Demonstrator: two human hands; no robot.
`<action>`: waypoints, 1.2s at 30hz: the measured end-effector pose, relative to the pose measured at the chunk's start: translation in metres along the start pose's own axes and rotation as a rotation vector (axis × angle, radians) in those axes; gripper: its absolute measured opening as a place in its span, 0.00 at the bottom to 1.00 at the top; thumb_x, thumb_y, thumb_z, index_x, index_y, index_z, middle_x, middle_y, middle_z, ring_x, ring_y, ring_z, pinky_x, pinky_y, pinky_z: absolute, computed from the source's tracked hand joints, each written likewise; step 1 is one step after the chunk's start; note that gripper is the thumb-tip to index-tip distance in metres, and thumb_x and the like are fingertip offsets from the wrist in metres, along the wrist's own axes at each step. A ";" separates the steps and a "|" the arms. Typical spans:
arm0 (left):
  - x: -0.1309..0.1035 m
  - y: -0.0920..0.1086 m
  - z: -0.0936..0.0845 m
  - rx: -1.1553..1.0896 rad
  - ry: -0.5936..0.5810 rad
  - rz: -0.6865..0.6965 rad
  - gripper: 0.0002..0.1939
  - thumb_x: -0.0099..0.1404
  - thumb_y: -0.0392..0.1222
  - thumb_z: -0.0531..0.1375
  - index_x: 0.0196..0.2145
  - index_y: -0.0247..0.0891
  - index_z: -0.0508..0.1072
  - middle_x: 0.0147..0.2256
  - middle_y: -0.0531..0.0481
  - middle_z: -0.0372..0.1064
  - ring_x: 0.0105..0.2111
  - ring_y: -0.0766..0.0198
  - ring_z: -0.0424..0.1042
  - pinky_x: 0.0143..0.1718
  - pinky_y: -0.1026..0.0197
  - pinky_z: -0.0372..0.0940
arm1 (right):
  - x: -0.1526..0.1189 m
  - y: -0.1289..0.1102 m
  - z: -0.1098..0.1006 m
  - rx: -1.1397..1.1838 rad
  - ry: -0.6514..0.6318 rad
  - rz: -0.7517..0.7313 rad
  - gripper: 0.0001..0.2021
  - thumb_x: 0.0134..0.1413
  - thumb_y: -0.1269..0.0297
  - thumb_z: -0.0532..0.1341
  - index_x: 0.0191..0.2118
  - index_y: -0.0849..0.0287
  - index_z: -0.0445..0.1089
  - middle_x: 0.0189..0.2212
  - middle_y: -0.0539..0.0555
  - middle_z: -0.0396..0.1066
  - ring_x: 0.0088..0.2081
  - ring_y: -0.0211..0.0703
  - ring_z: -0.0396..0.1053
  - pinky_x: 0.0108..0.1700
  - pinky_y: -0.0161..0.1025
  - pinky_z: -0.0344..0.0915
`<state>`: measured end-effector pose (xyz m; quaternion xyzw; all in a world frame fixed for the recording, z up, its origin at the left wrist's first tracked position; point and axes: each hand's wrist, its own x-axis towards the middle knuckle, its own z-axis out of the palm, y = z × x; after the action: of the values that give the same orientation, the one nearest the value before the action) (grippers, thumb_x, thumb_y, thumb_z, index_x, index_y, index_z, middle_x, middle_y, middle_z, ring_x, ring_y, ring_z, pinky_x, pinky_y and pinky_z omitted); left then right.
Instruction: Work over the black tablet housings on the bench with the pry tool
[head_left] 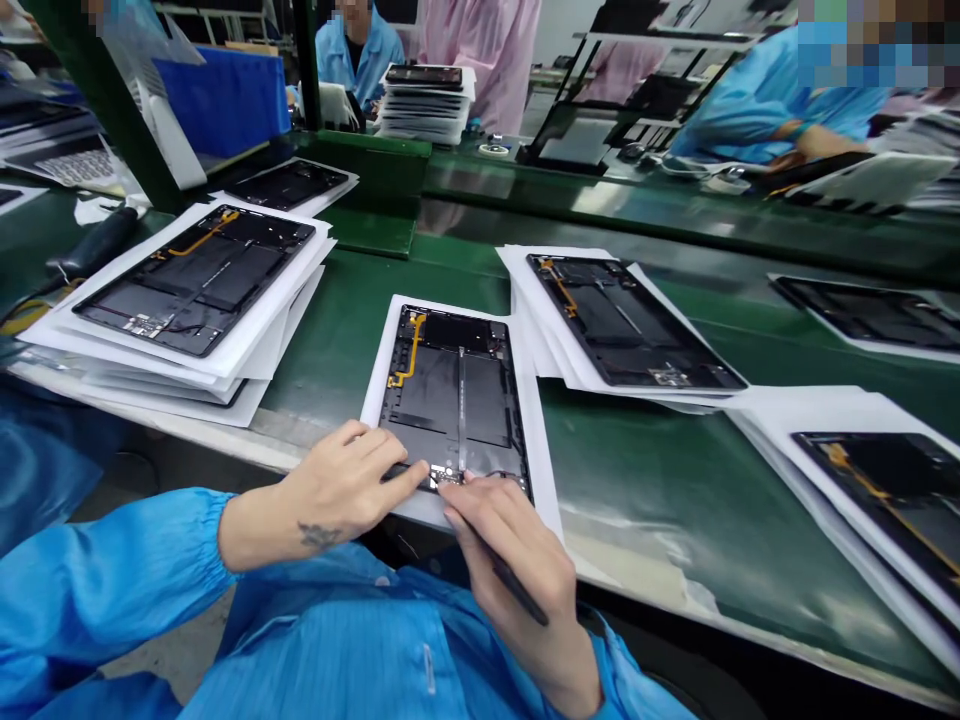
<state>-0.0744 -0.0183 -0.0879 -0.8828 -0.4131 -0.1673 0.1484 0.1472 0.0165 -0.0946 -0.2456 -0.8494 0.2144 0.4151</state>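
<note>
An opened tablet (480,405) lies on a white sheet (541,480) at the bench's front edge, its dark inside facing up. A yellow flex cable runs along its upper left, and a small board (447,474) sits at its lower edge. My left hand (341,480) is at the tablet's lower left corner, fingers curled, with the fingertips by the board. My right hand (517,570) is closed around a slim black pen-like tool (517,590) that slants toward that board. Fingers hide the tool's tip, so its exact kind does not show.
Stacks of tablets with white sheets stand left (199,280), right (637,320) and far right (885,480) on the green bench (637,480). A black-handled tool (97,245) lies far left. Behind are a blue bin (225,105) and co-workers in blue and pink.
</note>
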 end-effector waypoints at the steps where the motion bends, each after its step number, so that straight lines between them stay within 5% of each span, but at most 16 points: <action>1: 0.002 0.002 0.000 0.049 0.006 0.034 0.15 0.72 0.29 0.51 0.53 0.27 0.70 0.39 0.41 0.73 0.38 0.55 0.72 0.39 0.53 0.66 | 0.000 0.000 -0.001 0.030 0.026 0.027 0.15 0.62 0.80 0.59 0.48 0.55 0.73 0.36 0.54 0.76 0.39 0.45 0.74 0.43 0.44 0.72; 5: 0.004 0.003 -0.001 0.091 0.000 0.086 0.15 0.72 0.29 0.49 0.51 0.24 0.70 0.39 0.40 0.74 0.37 0.56 0.72 0.39 0.53 0.67 | 0.002 0.002 -0.002 0.112 0.091 0.122 0.12 0.62 0.80 0.59 0.44 0.55 0.73 0.37 0.53 0.76 0.38 0.42 0.73 0.40 0.41 0.70; 11: -0.007 -0.013 0.006 -0.334 0.045 -0.132 0.18 0.70 0.26 0.49 0.52 0.36 0.71 0.44 0.46 0.75 0.42 0.61 0.73 0.40 0.58 0.65 | 0.001 0.003 0.003 0.056 0.014 0.034 0.15 0.62 0.82 0.58 0.48 0.58 0.71 0.36 0.54 0.74 0.40 0.43 0.70 0.43 0.42 0.68; 21: 0.000 -0.001 0.009 -0.024 0.080 0.022 0.13 0.73 0.32 0.51 0.51 0.30 0.72 0.38 0.42 0.73 0.37 0.58 0.71 0.40 0.55 0.65 | -0.005 0.003 0.005 -0.131 -0.090 -0.104 0.15 0.60 0.82 0.59 0.50 0.63 0.70 0.35 0.58 0.73 0.41 0.48 0.69 0.46 0.47 0.71; 24: -0.004 -0.002 0.007 -0.133 0.026 -0.021 0.16 0.71 0.30 0.51 0.52 0.32 0.72 0.40 0.42 0.74 0.39 0.58 0.73 0.43 0.54 0.67 | -0.006 0.004 0.002 -0.055 -0.074 -0.055 0.15 0.60 0.82 0.59 0.50 0.60 0.71 0.36 0.57 0.73 0.42 0.47 0.70 0.46 0.45 0.71; 28: -0.007 -0.021 -0.001 -0.686 0.071 -0.452 0.25 0.69 0.30 0.50 0.61 0.44 0.69 0.58 0.44 0.68 0.58 0.56 0.67 0.59 0.50 0.64 | -0.003 0.007 0.001 0.086 0.051 0.120 0.12 0.64 0.78 0.59 0.46 0.55 0.73 0.38 0.53 0.75 0.41 0.43 0.72 0.45 0.40 0.70; 32: 0.008 -0.045 -0.016 -1.299 0.073 -1.075 0.38 0.67 0.44 0.59 0.71 0.46 0.51 0.72 0.42 0.42 0.68 0.48 0.54 0.60 0.48 0.66 | 0.000 0.009 0.000 0.117 0.118 0.180 0.07 0.65 0.72 0.60 0.42 0.54 0.75 0.35 0.52 0.76 0.38 0.43 0.74 0.40 0.38 0.71; 36: 0.029 -0.053 -0.025 -1.457 -0.035 -1.257 0.49 0.66 0.53 0.62 0.73 0.43 0.37 0.73 0.33 0.30 0.69 0.46 0.53 0.50 0.51 0.72 | 0.000 0.013 -0.002 0.149 0.119 0.225 0.06 0.65 0.67 0.61 0.40 0.54 0.77 0.35 0.54 0.77 0.37 0.45 0.76 0.39 0.38 0.73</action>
<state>-0.1023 0.0239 -0.0468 -0.3779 -0.6075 -0.4184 -0.5596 0.1525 0.0270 -0.1010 -0.3200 -0.7721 0.3069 0.4553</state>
